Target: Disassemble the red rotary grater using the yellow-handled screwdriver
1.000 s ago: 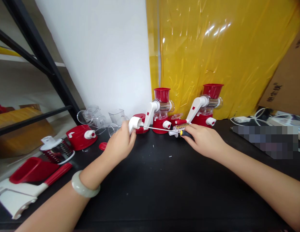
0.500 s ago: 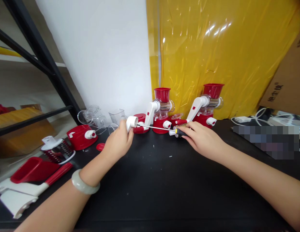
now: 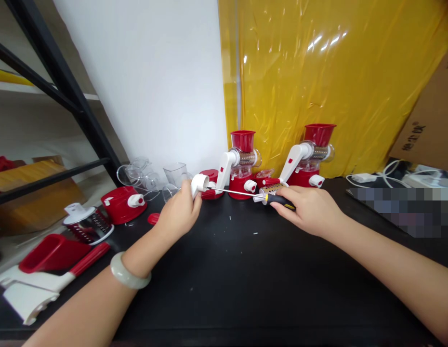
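Closed around a white plastic crank handle (image 3: 200, 182) is my left hand (image 3: 180, 212); the handle's round socket end faces right, and most of its length is hidden by the fingers. A red piece (image 3: 153, 219) shows just left of that hand; whether it belongs to the handle I cannot tell. My right hand (image 3: 310, 207) grips a screwdriver (image 3: 282, 201) by its black and yellow grip. Its long metal shaft points left, with the tip at the socket's opening. Beyond the right hand lies a metal grater drum (image 3: 276, 191), partly covered by the fingers.
Two assembled red and white rotary graters (image 3: 243, 142) (image 3: 320, 136) stand at the back. On the left are a red base (image 3: 123, 206), a grater drum (image 3: 88, 225), clear plastic parts (image 3: 137, 176), and a red hopper (image 3: 56, 253). Cables (image 3: 386, 173) lie at right.
My right hand has shifted right and slightly down, exposing more of the screwdriver's grip and the drum behind. My left hand and the white handle have moved slightly right.
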